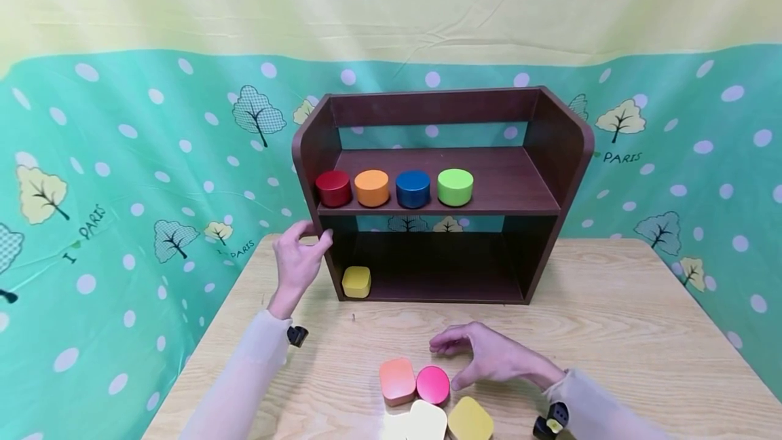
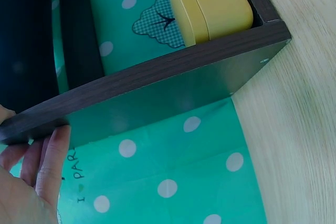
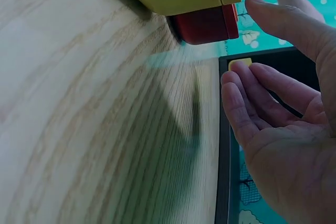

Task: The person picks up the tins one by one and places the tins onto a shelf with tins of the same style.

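My left hand (image 1: 299, 258) grips the left side panel of a dark brown two-tier shelf (image 1: 452, 258). In the left wrist view its fingers (image 2: 51, 166) lie against the panel's outer face, the thumb on the other side. Low in that corner sits a yellow square box (image 1: 357, 282). My right hand (image 1: 489, 354) hovers over the table with loosely bent fingers and nothing in them. Its thumb is close beside a pink round box (image 1: 433, 386). Around that one stand a coral square box (image 1: 398, 381), a glare-whitened box (image 1: 427, 421) and another yellow square box (image 1: 470, 419).
On the upper tier, red (image 1: 333, 189), orange (image 1: 372, 189), blue (image 1: 413, 190) and green (image 1: 455, 187) round boxes form a row from the left. The shelf stands at the back of a pale wooden table (image 1: 617, 331). A printed curtain (image 1: 153, 223) hangs behind.
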A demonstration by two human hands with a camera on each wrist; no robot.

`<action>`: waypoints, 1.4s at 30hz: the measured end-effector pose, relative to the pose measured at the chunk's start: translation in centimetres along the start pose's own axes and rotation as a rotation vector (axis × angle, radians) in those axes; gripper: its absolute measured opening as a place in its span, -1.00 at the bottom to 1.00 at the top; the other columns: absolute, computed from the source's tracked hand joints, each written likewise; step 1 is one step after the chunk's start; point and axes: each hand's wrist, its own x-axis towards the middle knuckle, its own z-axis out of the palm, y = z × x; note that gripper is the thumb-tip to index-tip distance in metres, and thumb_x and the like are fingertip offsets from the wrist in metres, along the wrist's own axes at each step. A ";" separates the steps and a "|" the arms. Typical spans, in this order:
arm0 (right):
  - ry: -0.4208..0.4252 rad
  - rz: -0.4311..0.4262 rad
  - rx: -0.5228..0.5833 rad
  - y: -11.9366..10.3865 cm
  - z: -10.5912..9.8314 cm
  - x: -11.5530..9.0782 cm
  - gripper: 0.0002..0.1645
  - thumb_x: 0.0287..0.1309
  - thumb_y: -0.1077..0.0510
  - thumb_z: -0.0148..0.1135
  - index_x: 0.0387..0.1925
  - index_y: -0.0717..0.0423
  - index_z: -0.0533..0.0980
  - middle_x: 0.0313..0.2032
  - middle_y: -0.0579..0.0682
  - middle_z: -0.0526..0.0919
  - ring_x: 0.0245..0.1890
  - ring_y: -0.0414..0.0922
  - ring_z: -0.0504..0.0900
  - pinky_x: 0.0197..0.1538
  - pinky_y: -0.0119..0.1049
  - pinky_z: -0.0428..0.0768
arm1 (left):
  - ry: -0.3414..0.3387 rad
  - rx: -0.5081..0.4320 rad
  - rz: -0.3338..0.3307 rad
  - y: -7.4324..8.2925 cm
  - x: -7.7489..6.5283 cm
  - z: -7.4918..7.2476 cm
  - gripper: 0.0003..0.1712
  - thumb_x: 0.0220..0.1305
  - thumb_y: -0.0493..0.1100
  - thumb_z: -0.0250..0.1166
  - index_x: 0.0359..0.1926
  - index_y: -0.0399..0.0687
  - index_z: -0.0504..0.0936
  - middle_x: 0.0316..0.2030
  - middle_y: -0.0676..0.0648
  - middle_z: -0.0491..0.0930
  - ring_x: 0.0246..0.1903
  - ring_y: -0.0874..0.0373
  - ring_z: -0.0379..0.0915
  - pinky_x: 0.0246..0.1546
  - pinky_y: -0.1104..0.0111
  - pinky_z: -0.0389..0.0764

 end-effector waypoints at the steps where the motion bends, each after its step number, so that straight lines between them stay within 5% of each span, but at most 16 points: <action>1: -0.002 0.002 -0.001 0.0 0.0 0.0 -0.17 0.05 0.22 0.65 0.38 0.29 0.56 0.30 0.20 0.73 0.30 0.06 0.75 0.40 -0.35 0.63 | 0.002 -0.001 0.003 0.0 0.0 0.0 -0.82 0.26 -0.25 0.51 -0.23 -0.34 0.79 -0.24 -0.33 0.84 -0.21 -0.23 0.74 -0.18 0.58 0.53; 6: -0.012 0.022 0.019 -0.1 0.4 0.0 -0.15 0.02 0.24 0.64 0.38 0.25 0.57 0.28 0.13 0.75 0.30 0.03 0.75 0.40 -0.35 0.62 | -0.003 -0.004 0.001 0.1 0.0 0.0 -0.82 0.27 -0.26 0.51 -0.23 -0.34 0.79 -0.23 -0.35 0.83 -0.20 -0.26 0.73 -0.17 0.70 0.46; 13: -0.029 0.006 0.068 0.3 1.3 0.0 -0.14 -0.01 0.25 0.65 0.37 0.30 0.57 0.26 0.12 0.76 0.22 -0.22 0.75 0.38 -0.39 0.62 | -0.017 -0.008 -0.015 0.0 0.0 -0.1 -0.81 0.29 -0.24 0.51 -0.21 -0.33 0.79 -0.22 -0.34 0.83 -0.15 -0.25 0.73 -0.09 0.38 0.61; 18: -0.045 -0.009 0.084 0.3 1.6 0.0 -0.17 -0.02 0.30 0.61 0.36 0.30 0.58 0.27 0.13 0.75 0.19 -0.27 0.74 0.36 -0.39 0.63 | -0.017 -0.010 -0.021 0.0 -0.1 0.0 -0.82 0.29 -0.25 0.51 -0.22 -0.34 0.79 -0.21 -0.37 0.83 -0.15 -0.28 0.72 -0.10 0.63 0.47; 42: -0.043 0.020 0.013 0.7 2.4 0.3 -0.32 -0.07 0.20 0.68 0.14 -0.29 0.73 0.10 -0.28 0.81 0.13 -0.34 0.68 0.33 -0.37 0.58 | 0.011 -0.001 0.021 -0.2 0.0 0.2 -0.83 0.25 -0.30 0.52 -0.22 -0.38 0.79 -0.23 -0.36 0.84 -0.20 -0.29 0.75 -0.14 0.58 0.52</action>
